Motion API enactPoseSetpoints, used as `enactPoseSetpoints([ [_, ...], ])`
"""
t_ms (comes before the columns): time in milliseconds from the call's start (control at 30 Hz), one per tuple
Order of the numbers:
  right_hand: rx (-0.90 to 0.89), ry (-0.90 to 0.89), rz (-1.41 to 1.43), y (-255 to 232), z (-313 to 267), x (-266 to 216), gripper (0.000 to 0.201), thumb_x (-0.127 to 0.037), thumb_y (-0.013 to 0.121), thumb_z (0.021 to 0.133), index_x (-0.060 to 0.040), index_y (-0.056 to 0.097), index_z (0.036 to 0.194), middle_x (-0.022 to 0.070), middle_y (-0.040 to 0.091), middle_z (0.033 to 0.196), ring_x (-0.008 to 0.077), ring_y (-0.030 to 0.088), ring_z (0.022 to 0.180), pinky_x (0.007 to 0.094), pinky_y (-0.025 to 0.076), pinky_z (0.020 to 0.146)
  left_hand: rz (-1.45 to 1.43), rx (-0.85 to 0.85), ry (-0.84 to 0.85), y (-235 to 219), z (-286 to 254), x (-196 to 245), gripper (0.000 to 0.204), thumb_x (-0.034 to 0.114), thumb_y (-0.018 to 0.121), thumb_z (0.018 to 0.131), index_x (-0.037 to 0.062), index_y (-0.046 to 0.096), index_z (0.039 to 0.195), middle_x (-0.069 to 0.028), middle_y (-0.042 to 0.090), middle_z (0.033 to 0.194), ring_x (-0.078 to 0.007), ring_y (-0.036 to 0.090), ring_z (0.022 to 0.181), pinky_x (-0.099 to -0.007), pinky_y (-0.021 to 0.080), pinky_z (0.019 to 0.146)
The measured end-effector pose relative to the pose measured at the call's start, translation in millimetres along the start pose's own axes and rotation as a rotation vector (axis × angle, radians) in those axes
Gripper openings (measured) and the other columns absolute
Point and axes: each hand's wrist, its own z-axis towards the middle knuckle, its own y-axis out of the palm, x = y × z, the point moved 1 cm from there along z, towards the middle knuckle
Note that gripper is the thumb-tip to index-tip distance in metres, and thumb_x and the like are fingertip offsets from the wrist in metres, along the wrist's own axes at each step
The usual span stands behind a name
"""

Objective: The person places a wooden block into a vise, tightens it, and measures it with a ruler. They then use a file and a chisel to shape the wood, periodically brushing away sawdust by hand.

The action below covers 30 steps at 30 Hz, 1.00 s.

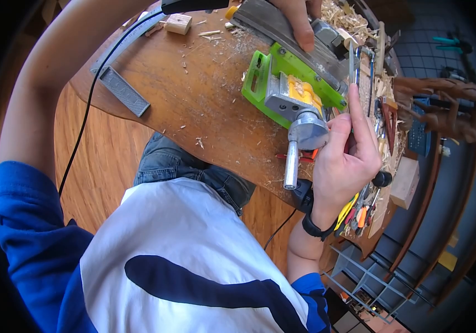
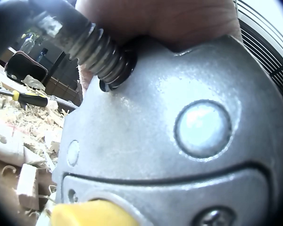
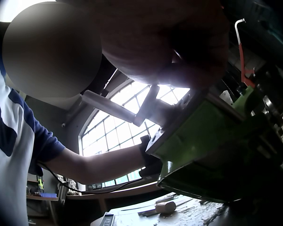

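In the head view, my right hand [image 1: 348,150] holds a narrow, blade-like tool [image 1: 352,62], the index finger stretched along it and the thumb bent in. The tool's tip is beside the jaws of a green and grey vise [image 1: 317,84]. My left hand [image 1: 296,19] rests on the vise's grey metal body at the top edge, thumb extended; most of its fingers are hidden. The left wrist view shows the grey metal [image 2: 127,136] close up, with part of the left hand [image 2: 165,21] behind it. Dark in the right wrist view, my right hand [image 3: 165,42] is above the green vise [image 3: 203,136].
Wood shavings [image 1: 335,16] lie around the vise. A small wood block [image 1: 178,24] and a textured metal plate [image 1: 125,91] are on the bench [image 1: 193,83]. Several hand tools [image 1: 354,213] lie along its right side. A black cable [image 1: 85,119] hangs past the left arm.
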Motion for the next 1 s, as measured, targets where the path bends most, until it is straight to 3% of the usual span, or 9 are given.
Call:
enactPoseSetpoints([
  [100, 0.001, 0.016, 0.014, 0.1, -0.8, 0.0, 0.038, 0.004, 0.054, 0.092, -0.0029, 0.064, 0.129, 0.0022, 0.067, 0.085, 0.0033, 0.051, 0.068, 0.0187, 0.041, 0.059, 0.005, -0.001, -0.007, 0.1, -0.3, 0.4, 0.069, 0.061, 0.077, 0.071, -0.0003, 0.071, 0.1, -0.0164, 0.072, 0.093, -0.0274, 0.067, 0.087, -0.038, 0.051, 0.078],
  [200, 0.03, -0.011, 0.026, 2.7, -1.2, 3.0, 0.044, 0.007, 0.055, 0.087, -0.0037, 0.065, 0.128, 0.0088, 0.058, 0.072, 0.0133, 0.053, 0.06, 0.0285, 0.045, 0.054, -0.003, -0.005, 0.005, 0.1, 0.3, -0.4, 0.069, 0.061, 0.077, 0.071, -0.0005, 0.071, 0.102, -0.017, 0.071, 0.094, -0.0277, 0.067, 0.088, -0.0382, 0.05, 0.079],
  [300, -0.013, -0.007, -0.019, -0.9, -0.8, -0.9, 0.038, 0.003, 0.053, 0.092, -0.0026, 0.064, 0.129, 0.0034, 0.067, 0.086, 0.004, 0.052, 0.069, 0.0196, 0.042, 0.06, -0.005, -0.009, 0.006, 0.2, -0.1, 0.0, 0.07, 0.061, 0.077, 0.07, -0.0005, 0.071, 0.102, -0.0174, 0.071, 0.095, -0.028, 0.066, 0.089, -0.0383, 0.05, 0.08],
  [600, 0.006, 0.036, 0.002, 1.1, -3.8, 0.2, 0.038, 0.004, 0.053, 0.092, -0.0024, 0.064, 0.128, 0.0034, 0.066, 0.086, 0.0052, 0.054, 0.07, 0.02, 0.043, 0.061, -0.027, 0.002, 0.008, 0.6, -1.3, 0.0, 0.068, 0.06, 0.078, 0.07, -0.0001, 0.071, 0.102, -0.017, 0.071, 0.095, -0.0277, 0.066, 0.09, -0.0381, 0.05, 0.079],
  [700, 0.034, -0.033, -0.016, 2.8, -3.3, 0.8, 0.042, 0.006, 0.055, 0.087, -0.0029, 0.066, 0.127, 0.0093, 0.058, 0.073, 0.015, 0.054, 0.061, 0.0296, 0.045, 0.056, -0.027, -0.003, -0.01, -0.1, -3.5, 2.2, 0.068, 0.06, 0.078, 0.071, -0.0001, 0.071, 0.103, -0.0167, 0.071, 0.095, -0.0275, 0.066, 0.089, -0.0379, 0.05, 0.079],
  [900, 0.018, 0.025, 0.024, 0.6, -7.1, 3.7, 0.042, 0.007, 0.055, 0.087, -0.0021, 0.065, 0.127, 0.0101, 0.058, 0.074, 0.0161, 0.055, 0.063, 0.03, 0.047, 0.059, -0.025, 0.024, -0.004, 0.6, -4.3, 2.6, 0.068, 0.058, 0.078, 0.071, -0.0004, 0.07, 0.103, -0.016, 0.071, 0.093, -0.0271, 0.067, 0.086, -0.0378, 0.051, 0.077],
  [1000, 0.009, -0.045, 0.017, -0.2, -6.4, 2.8, 0.043, 0.007, 0.055, 0.087, -0.0022, 0.065, 0.127, 0.01, 0.058, 0.075, 0.0162, 0.056, 0.064, 0.0301, 0.048, 0.061, -0.053, 0.012, 0.008, 1.2, -5.2, 2.7, 0.067, 0.058, 0.078, 0.071, -0.0006, 0.07, 0.102, -0.0156, 0.072, 0.091, -0.0269, 0.067, 0.085, -0.038, 0.051, 0.077],
])
